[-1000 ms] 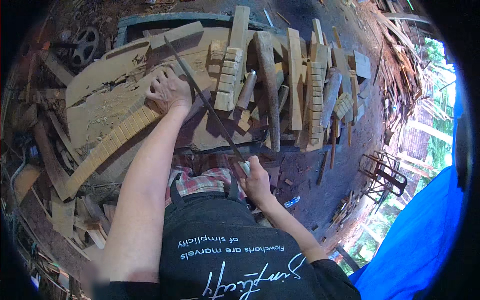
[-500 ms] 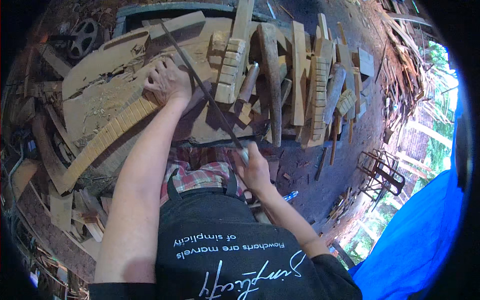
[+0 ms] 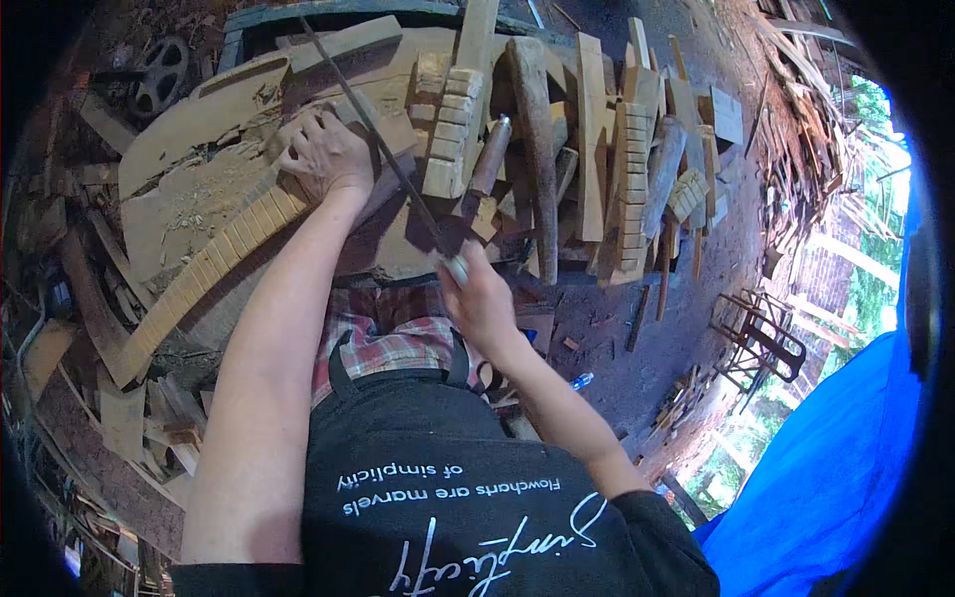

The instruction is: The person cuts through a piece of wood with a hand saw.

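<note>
Firmly, right hand [image 3: 479, 298] grips file [image 3: 383, 144], left hand [image 3: 323, 154] steadies it

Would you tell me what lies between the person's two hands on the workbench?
In the head view, a long thin metal file slants between the left hand and the right hand, which grips its handle end, over bare carved wood.

A dirt floor [image 3: 637, 348] strewn with wood scraps is seen. To its right, a metal frame stand [image 3: 761, 333] is set; beyond it a blue tarp [image 3: 836, 478] is hung, with daylight and greenery [image 3: 875, 289] behind.
</note>
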`<state>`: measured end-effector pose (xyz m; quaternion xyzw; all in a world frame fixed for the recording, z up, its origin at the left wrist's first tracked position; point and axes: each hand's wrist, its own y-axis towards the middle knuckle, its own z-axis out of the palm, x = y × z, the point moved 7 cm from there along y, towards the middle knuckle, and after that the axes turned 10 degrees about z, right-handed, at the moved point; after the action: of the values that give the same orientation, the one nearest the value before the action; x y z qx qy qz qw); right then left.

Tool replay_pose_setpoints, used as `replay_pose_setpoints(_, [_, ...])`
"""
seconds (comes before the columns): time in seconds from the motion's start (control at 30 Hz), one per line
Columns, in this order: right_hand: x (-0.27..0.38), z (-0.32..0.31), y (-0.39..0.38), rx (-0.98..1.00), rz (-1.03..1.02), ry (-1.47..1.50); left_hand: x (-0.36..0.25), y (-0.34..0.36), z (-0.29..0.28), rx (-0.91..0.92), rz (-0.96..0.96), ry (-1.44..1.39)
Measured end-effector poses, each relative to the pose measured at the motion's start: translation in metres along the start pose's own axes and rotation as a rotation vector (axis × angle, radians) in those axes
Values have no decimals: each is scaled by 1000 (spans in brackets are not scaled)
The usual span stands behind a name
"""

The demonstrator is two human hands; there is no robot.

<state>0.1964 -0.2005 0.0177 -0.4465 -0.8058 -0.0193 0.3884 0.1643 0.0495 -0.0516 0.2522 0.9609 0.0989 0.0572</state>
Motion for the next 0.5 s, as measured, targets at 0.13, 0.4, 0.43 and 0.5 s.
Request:
replay_pose_setpoints(0.13, [20,22,39,-24,33,-46,2,-1,13,-9,12,-81])
replay_pose_setpoints(0.4, [-9,-9,-18,41,10,-8,0,1,-8,-10,11,-107])
replay_pose_setpoints(0.43, [2,-2,3,12,-1,-2,-3,1,-5,-10,13,-108])
replay_pose_setpoints(0.5, [24,16,40,-24,-19,11,-1,1,5,-57,-3,-96])
